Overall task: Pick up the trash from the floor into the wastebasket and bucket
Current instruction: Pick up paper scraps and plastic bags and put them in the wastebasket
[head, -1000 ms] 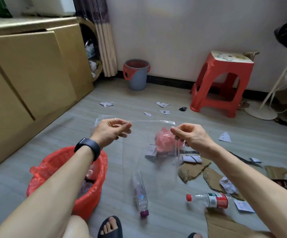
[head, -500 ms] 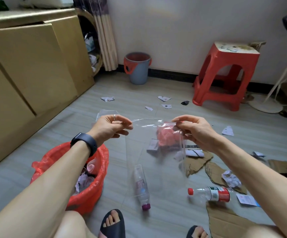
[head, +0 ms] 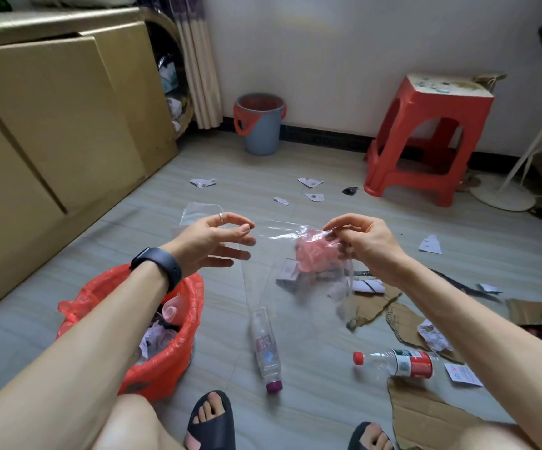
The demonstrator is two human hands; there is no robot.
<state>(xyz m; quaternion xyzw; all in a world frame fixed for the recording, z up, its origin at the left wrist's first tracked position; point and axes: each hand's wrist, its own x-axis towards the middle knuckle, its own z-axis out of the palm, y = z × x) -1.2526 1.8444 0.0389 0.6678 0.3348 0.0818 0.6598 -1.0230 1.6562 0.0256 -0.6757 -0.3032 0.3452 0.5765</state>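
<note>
Clear plastic bag (head: 282,233) hangs below right hand (head: 363,245), its grip pinching; left hand (head: 211,241) wide.

Wastebasket (head: 165,368) — red; bucket (head: 259,138) — grey, red-rimmed

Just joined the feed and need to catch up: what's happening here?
The right hand pinches a clear bag at its top edge; the left hand sits at the other edge, fingers spread, not plainly gripping. The red-lined wastebasket by the left arm already holds trash. Two bottles, cardboard and paper scraps lie on the floor; the bucket stands by the far wall.
</note>
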